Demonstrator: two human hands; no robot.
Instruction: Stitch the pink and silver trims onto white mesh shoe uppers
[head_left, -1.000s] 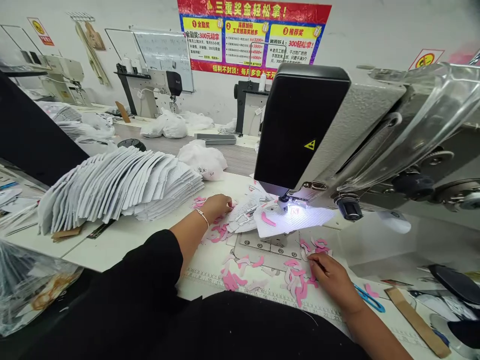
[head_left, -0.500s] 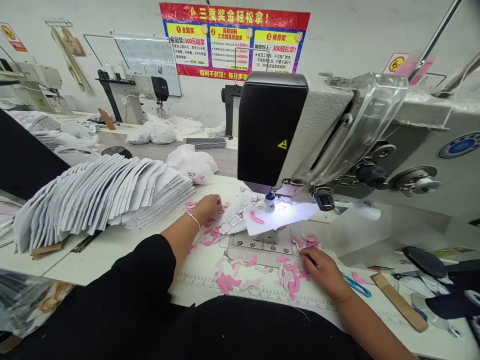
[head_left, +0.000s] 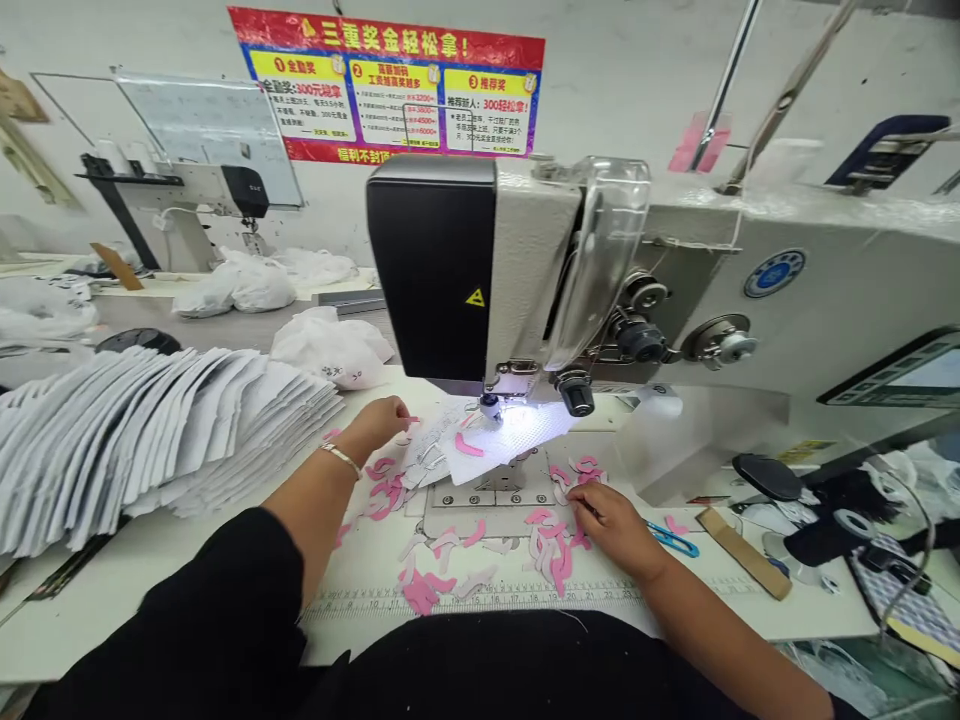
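Note:
My left hand point(head_left: 381, 424), closed in a pinch, has a small curved pink fabric piece point(head_left: 410, 421) at its fingertips, left of the sewing machine's needle area. My right hand point(head_left: 613, 522) is pinched together beside several loose pink and pale pieces point(head_left: 551, 550); a pale piece lies by its fingertips, but what they hold is hidden. Under the lit presser foot point(head_left: 491, 408) of the sewing machine point(head_left: 431, 270) lies a white mesh fabric panel point(head_left: 517, 440). One curved pink piece point(head_left: 470, 446) rests on that panel. Printed white material point(head_left: 435, 440) shows at its left.
A long fanned stack of white panels point(head_left: 187, 420) stands at the left. Behind it sits a white plastic bag point(head_left: 330, 345). A ruler strip point(head_left: 510, 597) runs along the front edge. Blue thread snips point(head_left: 673, 540) and a brown strip point(head_left: 742, 553) lie right.
The view has turned right, so everything appears shifted left. A pink piece now shows at my left fingertips. My right hand stays beside the loose pieces.

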